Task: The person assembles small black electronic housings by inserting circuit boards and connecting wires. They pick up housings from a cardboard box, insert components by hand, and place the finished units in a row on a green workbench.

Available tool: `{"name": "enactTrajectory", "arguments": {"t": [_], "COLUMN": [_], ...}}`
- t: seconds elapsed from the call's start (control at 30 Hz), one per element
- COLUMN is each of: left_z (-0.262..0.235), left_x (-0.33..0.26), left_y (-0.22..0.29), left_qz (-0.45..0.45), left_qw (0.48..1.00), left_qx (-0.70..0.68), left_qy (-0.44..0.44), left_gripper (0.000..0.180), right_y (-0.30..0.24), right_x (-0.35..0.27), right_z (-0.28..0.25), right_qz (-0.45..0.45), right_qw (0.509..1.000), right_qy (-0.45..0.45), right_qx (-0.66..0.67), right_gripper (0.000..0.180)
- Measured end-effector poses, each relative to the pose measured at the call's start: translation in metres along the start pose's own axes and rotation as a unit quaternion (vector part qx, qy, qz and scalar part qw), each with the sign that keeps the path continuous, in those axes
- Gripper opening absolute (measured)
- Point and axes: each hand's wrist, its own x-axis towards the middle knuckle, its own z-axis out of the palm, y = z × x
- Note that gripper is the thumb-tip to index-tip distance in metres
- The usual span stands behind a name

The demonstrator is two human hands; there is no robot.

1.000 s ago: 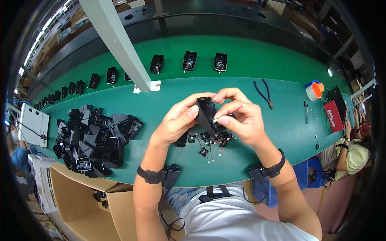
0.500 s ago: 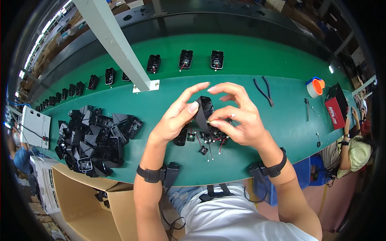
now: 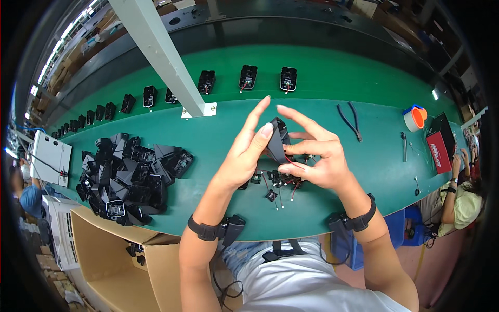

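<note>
Black plastic housing (image 3: 278,139) held above the green counter (image 3: 218,151), near picture centre; pinched between both hands, tilted, one corner pointing toward 12 o'clock; thin red wire (image 3: 295,165) trailing from its lower edge toward 4 o'clock.

Left hand (image 3: 244,158) at 9 o'clock of the housing; thumb pressed on the near face, index finger extended straight toward 1 o'clock and clear of the part; remaining fingers half curled behind it; black strap on the wrist.

Right hand (image 3: 317,156) at 3 o'clock of the housing; index finger stretched over the top toward 10 o'clock; thumb and lower fingers closed on the part's right edge and on the wire; black strap on this wrist as well.

Small black components with red leads (image 3: 278,182) scattered on the counter directly under the hands, at 6 o'clock of the housing; some partly hidden by the right palm.

Pile of black housings (image 3: 127,174) at 9 o'clock, well apart from the hands; open cardboard box (image 3: 106,260) below the counter edge at 7 o'clock.

Row of assembled black units (image 3: 247,78) standing along the far strip at 12 o'clock; grey slanted post (image 3: 156,49) with its foot plate at 11 o'clock.

Pliers (image 3: 349,119) at 2 o'clock; tape roll with orange core (image 3: 415,117) and red box (image 3: 439,151) farther out at 3 o'clock; another person (image 3: 460,200) seated at the right rim.
</note>
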Motion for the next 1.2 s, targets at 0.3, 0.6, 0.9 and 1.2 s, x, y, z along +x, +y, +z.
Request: {"name": "enactTrajectory", "arguments": {"t": [0.3,0.6,0.9,1.2], "left_z": [0.005,0.117,0.148,0.154], "left_x": [-0.007,-0.090,-0.135,-0.153], "left_y": [0.020,0.085,0.061,0.061], "left_qz": [-0.127,0.235,0.203,0.199], "left_qw": [0.969,0.866,0.752,0.759], "left_qx": [0.187,-0.268,-0.465,-0.502], "left_qy": [0.103,-0.351,-0.421,-0.363], "left_gripper": [0.048,0.038,0.036,0.034], "right_y": [0.026,0.075,0.166,0.095], "right_x": [-0.013,0.058,0.054,0.047], "right_z": [0.009,-0.070,-0.118,-0.101], "right_qz": [0.218,0.062,0.172,0.052], "right_qw": [0.909,0.928,0.863,0.908], "right_qy": [-0.012,0.028,-0.092,-0.034], "right_qx": [0.356,-0.366,-0.466,-0.414], "right_gripper": [0.021,0.031,0.036,0.035]}}
